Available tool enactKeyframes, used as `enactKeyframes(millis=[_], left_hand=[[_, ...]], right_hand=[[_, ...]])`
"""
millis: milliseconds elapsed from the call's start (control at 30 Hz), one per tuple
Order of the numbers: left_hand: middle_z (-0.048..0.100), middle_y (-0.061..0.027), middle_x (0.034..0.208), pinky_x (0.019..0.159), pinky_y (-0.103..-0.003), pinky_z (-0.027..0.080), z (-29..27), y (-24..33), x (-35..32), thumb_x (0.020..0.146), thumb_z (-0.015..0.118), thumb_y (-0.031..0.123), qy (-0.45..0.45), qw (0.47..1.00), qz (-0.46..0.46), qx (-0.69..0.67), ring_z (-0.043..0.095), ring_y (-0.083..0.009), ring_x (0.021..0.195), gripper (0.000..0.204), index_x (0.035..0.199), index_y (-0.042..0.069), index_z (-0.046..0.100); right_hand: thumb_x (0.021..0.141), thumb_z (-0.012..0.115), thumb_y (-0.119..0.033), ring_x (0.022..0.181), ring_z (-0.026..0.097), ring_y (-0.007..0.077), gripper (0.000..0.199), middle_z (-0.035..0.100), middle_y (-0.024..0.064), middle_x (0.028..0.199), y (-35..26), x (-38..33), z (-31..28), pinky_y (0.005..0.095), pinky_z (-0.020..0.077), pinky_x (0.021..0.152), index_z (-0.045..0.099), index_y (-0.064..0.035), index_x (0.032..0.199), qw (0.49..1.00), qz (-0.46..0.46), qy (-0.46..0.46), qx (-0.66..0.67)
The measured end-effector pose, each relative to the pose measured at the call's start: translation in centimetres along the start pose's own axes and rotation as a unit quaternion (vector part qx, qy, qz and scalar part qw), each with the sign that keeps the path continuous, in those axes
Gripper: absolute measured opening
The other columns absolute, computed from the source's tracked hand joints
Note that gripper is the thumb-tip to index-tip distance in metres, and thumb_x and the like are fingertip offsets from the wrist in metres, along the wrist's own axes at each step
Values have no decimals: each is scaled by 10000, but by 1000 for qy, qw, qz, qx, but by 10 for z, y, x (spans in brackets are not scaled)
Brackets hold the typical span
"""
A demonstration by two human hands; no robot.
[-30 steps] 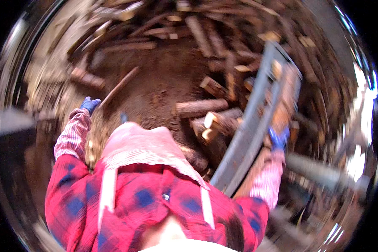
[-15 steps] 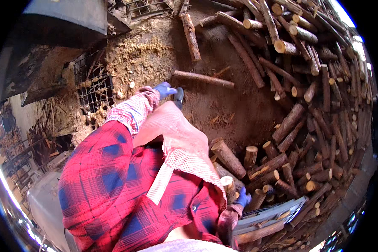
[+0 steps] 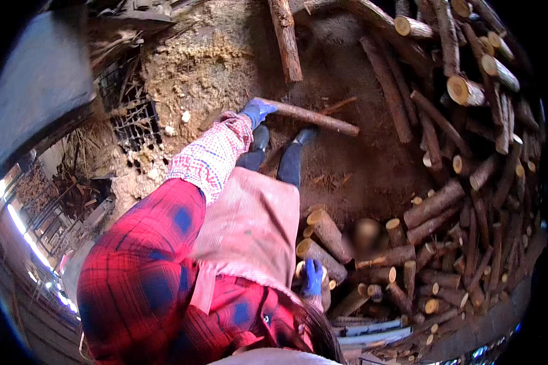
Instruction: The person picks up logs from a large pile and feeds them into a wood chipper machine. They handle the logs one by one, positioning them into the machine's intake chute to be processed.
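My left hand (image 3: pixel 259 112), in a blue glove, is closed round the near-left end of a slim log (image 3: pixel 316 117). The log slants across the dirt in front of my boots (image 3: pixel 260 139), its far end pointing right. Beside my right side, my right hand (image 3: pixel 313 277), also gloved in blue, lies against the logs of the pile with its fingers stretched out. A thick log (image 3: pixel 320 258) is right next to it. Part of that hand's grip side is hidden.
A large woodpile (image 3: pixel 435 207) fills the right. A longer log (image 3: pixel 285 42) lies on the ground ahead. To the left are a dark metal grate (image 3: pixel 137 128), rough crumbly ground (image 3: pixel 195 67) and a big grey metal body (image 3: pixel 39 103). A pale metal rail (image 3: pixel 371 331) sits behind my right hand.
My left hand has reached forward and right and closed on the slim log's end. My right hand has moved forward along the pile. My body has turned, and both boots now show.
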State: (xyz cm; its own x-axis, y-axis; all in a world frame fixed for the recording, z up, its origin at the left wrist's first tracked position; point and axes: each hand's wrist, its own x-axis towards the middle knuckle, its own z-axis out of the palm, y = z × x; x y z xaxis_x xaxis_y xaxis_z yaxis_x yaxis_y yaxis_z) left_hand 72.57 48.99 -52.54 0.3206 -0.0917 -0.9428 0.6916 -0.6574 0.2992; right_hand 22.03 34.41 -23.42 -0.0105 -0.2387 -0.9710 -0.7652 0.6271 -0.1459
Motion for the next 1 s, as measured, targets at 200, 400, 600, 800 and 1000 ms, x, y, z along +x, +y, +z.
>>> enactKeyframes(millis=[200,400,600,800,1000], left_hand=[[639,-116,959,680,-375,463,2,15,253,726,807,385,226,972,18,-67,593,-212,802,574,1077,-28,617],[517,-278,1280,986,-420,445,89,98,370,557,873,506,423,899,26,114,555,-308,1157,1163,1352,-123,302],[526,-228,1279,970,-405,467,85,98,314,567,867,456,271,950,155,-16,571,-309,1098,1083,1347,-108,370],[652,-210,1031,882,-466,520,72,161,93,817,685,365,-29,972,-97,-214,648,-339,924,557,1201,-13,543],[682,-166,933,736,-451,567,92,116,-140,781,725,415,-317,891,-296,-133,673,-290,782,539,1120,15,601]], right_hand=[[925,589,-137,663,531,131,90,594,11,828,44,108,-63,291,454,578,580,-64,978,991,48,73,-99],[926,588,-124,927,587,185,279,605,81,1125,-14,204,-4,324,508,776,539,-27,1183,982,89,133,105],[918,606,-129,1026,553,192,420,533,91,1238,-31,280,-6,319,493,828,440,-39,1293,974,34,134,178],[909,625,-135,1125,518,200,576,461,101,1352,73,155,32,315,479,879,341,-52,1404,946,88,154,271],[763,765,-115,1374,317,297,840,336,198,1481,-46,115,122,418,276,1129,294,-15,1451,935,-229,203,182]])
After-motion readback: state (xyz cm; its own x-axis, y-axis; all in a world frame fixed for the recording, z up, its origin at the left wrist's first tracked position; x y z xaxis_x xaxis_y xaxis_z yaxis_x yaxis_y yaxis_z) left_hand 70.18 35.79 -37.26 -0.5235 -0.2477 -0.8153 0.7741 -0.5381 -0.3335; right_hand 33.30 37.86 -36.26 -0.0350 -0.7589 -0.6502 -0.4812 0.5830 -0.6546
